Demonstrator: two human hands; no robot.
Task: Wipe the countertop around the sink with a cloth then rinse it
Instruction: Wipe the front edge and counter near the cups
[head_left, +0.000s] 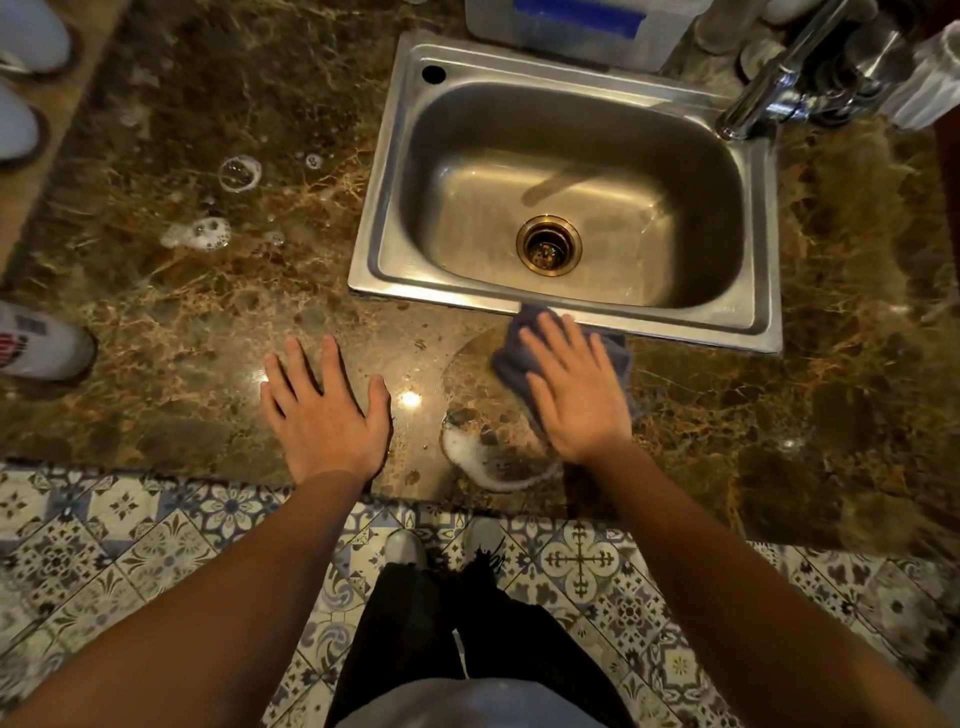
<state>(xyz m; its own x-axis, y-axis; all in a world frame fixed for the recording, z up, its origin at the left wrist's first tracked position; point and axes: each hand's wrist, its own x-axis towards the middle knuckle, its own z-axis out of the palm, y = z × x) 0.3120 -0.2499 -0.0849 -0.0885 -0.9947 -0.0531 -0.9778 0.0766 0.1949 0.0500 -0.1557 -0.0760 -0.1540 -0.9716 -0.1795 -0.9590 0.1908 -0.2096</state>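
Left edge: three shoes (44, 345), all cut off by the frame. One marble table (171, 322) with three main foam patches (200, 234), the biggest just beside the right wrist. Left hand (324, 410) lies flat, fingers spread, holding nothing. Right hand (576, 395) is flat and slightly blurred, pressing one grey-blue cloth (511, 348). The cloth is mostly hidden under it and touches the front rim of the single steel sink (374, 244). Faucet (763, 88) at far right, top cut off; the glassware beside it is too blurred to count.

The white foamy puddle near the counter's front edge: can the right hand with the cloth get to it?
Probably yes. The white foamy puddle lies on the brown marble countertop right beside the right hand, which presses the blue-grey cloth flat; nothing stands between them.
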